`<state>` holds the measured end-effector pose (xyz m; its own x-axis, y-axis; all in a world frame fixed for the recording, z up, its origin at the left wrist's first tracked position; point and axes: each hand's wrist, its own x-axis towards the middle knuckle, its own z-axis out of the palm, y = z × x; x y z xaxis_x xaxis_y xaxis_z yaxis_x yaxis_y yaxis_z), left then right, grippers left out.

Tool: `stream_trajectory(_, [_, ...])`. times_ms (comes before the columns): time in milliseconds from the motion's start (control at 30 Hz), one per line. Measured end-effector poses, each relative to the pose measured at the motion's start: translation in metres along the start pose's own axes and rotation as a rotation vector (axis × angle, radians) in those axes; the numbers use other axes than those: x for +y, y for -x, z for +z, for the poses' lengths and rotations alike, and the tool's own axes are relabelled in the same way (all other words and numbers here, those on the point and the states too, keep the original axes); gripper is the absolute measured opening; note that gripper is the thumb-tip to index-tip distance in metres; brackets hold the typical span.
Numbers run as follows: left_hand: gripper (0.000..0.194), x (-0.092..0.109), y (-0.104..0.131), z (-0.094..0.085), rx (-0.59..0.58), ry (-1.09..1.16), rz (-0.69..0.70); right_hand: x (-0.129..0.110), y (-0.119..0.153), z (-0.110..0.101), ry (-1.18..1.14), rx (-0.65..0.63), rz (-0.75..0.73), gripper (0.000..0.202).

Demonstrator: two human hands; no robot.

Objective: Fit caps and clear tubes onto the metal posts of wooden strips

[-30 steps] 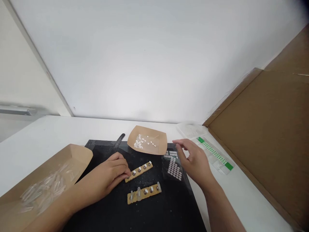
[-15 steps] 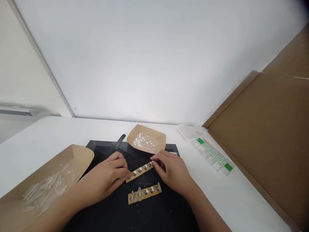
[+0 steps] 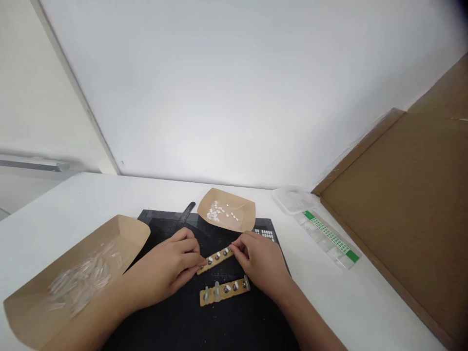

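Observation:
On a black mat (image 3: 190,326) lie two tan strips. The upper strip (image 3: 214,261) carries several round metal pieces with white bits on them. My left hand (image 3: 179,261) has its fingers closed on this strip's left end. At its right end, the thumb and forefinger of my right hand (image 3: 258,256) are pinched together; whatever sits between them is too small to make out. Nearer to me, untouched, the lower strip (image 3: 231,291) bears metal pieces, white bits and upright clear pieces at both ends.
A card tray (image 3: 127,231) of clear tubes stands at the left. Behind the mat, a smaller tray (image 3: 248,209) holds white bits. A black tool (image 3: 186,214) lies beside it. A clear organiser (image 3: 329,239) with a green label is at the right, near cardboard (image 3: 402,195).
The whole view has shifted slightly, so things appear further right. My right fingertips have come down onto the upper strip's right end. My left hand keeps its place on the strip.

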<state>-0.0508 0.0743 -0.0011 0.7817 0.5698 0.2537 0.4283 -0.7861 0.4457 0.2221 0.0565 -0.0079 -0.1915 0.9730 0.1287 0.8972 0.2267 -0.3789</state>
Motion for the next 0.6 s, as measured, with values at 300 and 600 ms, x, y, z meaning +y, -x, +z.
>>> stream_trajectory(300, [0.023, -0.0001, 0.0003, 0.0029, -0.028, 0.011, -0.028, -0.0063, 0.0002, 0.0063, -0.005, 0.015, 0.061, 0.014])
stream_trajectory(600, [0.022, 0.0031, -0.0022, 0.0035, -0.058, 0.024, -0.058, -0.0052, 0.0030, 0.0012, -0.009, 0.056, 0.017, 0.007])
